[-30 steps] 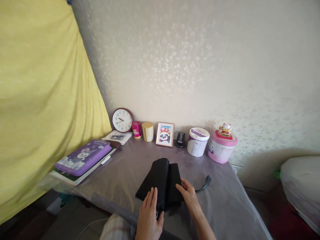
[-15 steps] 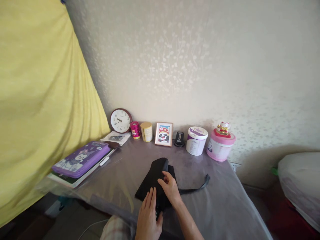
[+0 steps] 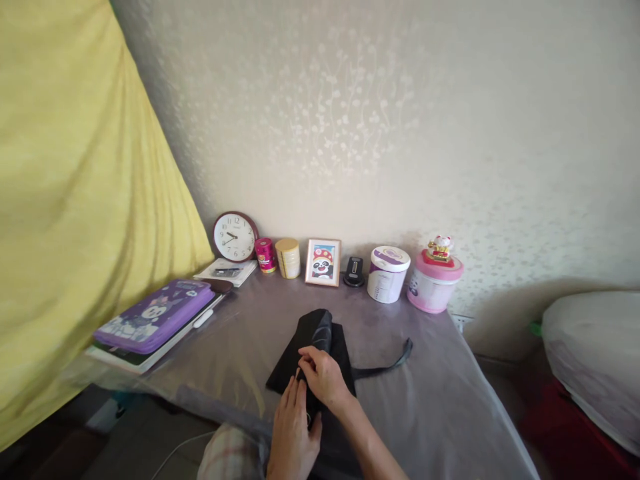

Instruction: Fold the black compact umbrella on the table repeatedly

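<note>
A black folding umbrella [image 3: 320, 333] lies collapsed on the table, its fabric in loose folds. My left hand [image 3: 291, 433] grips its lower end, where the handle is mostly hidden. My right hand [image 3: 324, 379] is shut over the folds just above, with its fingertips touching my left hand. A narrow black fabric strap [image 3: 385, 365] runs from under the umbrella to the right and lies on the table cover.
A grey translucent cover [image 3: 430, 380] spreads over the table. A wall clock [image 3: 234, 236], tins, a framed panda picture [image 3: 323, 263], and pink and white tubs line the wall. A purple pencil case [image 3: 154, 317] sits left, beside a yellow curtain [image 3: 75, 187].
My right hand has moved left and down onto the umbrella folds, closer to my left hand. The strap now shows longer on the right. The view has drifted slightly.
</note>
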{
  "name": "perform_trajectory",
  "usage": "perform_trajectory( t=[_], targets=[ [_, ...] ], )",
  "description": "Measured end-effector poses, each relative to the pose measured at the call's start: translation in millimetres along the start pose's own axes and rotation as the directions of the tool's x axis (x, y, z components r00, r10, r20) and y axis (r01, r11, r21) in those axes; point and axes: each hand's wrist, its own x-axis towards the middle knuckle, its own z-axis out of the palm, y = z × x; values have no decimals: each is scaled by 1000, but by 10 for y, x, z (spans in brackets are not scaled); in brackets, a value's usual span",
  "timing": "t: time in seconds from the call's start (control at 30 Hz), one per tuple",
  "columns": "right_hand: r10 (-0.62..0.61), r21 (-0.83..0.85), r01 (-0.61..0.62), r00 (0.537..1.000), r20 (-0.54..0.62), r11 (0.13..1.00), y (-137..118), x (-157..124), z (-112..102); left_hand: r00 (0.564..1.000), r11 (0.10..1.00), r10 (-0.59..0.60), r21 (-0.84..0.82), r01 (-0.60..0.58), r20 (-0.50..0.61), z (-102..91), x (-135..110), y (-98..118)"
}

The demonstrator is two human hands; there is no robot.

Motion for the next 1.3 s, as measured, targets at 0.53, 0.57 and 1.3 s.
perform_trajectory(
  t=[0.53,0.57,1.3],
  targets=[
    [-207,-378,229,973,99,897,-128,-318,48,976,856,-190,-468,219,109,-497,388,-130],
    [-217,-402,243,970,110,883,-110,-331,88,981,867,-154,-460,191,117,-553,471,-71],
    [-178,106,172,982,54,979,-80,-468,-330,900,966,219,-217,-144,377,-278,923,6]
  ],
)
